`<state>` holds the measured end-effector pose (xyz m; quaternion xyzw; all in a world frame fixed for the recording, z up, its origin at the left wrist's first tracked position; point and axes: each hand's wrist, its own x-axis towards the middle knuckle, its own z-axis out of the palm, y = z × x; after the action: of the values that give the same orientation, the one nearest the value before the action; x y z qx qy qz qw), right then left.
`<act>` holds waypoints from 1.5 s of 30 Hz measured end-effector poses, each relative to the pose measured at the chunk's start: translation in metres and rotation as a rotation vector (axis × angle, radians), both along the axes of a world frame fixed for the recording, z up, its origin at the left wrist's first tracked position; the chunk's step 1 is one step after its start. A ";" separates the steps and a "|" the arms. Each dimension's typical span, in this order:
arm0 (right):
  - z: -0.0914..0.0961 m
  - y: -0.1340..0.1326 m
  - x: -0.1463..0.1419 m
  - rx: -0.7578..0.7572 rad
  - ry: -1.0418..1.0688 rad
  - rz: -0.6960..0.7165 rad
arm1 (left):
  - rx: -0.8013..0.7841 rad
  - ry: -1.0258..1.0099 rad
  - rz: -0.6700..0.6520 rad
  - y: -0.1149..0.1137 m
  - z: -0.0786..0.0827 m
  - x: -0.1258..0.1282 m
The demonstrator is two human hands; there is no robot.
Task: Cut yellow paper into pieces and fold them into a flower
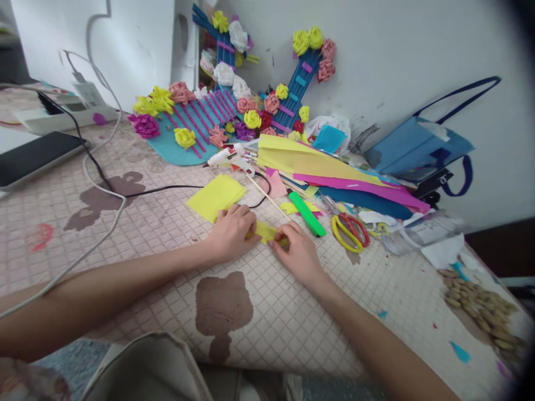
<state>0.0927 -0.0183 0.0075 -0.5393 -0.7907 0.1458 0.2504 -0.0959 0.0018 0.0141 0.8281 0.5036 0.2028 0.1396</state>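
Between my two hands lies a small strip of yellow crepe paper [265,230], low over the table. My left hand [234,233] pinches its left end, with fingers curled over it. At the other end, my right hand [296,252] grips the strip between thumb and fingertips. A stack of yellow paper squares [218,196] lies just beyond my left hand. Past my right hand rest a green marker-like tool [307,214] and scissors [351,231] with red and yellow handles. A thin wooden stick [267,196] points toward my right hand.
A white glue gun [232,157] lies behind the paper stack, its black cord running left. Paper-flower decorations [188,125] lean at the wall. Coloured paper sheets [326,161], a blue bag [422,145] and a nut pile [478,312] are at right. A white cable [121,209] crosses my left arm.
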 end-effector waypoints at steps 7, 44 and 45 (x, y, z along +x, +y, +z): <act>-0.003 0.000 0.007 -0.016 0.126 -0.046 | -0.010 -0.149 0.001 0.004 -0.009 -0.009; -0.002 0.005 0.023 0.110 -0.070 0.285 | 0.052 -0.095 -0.185 0.007 -0.004 -0.016; -0.002 0.005 0.022 0.103 -0.050 0.271 | 0.055 -0.096 -0.185 0.008 -0.004 -0.017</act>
<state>0.1147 -0.0138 0.0052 -0.4174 -0.8687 0.1242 0.2360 -0.1126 0.0095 0.0105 0.8639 0.4119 0.2424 0.1588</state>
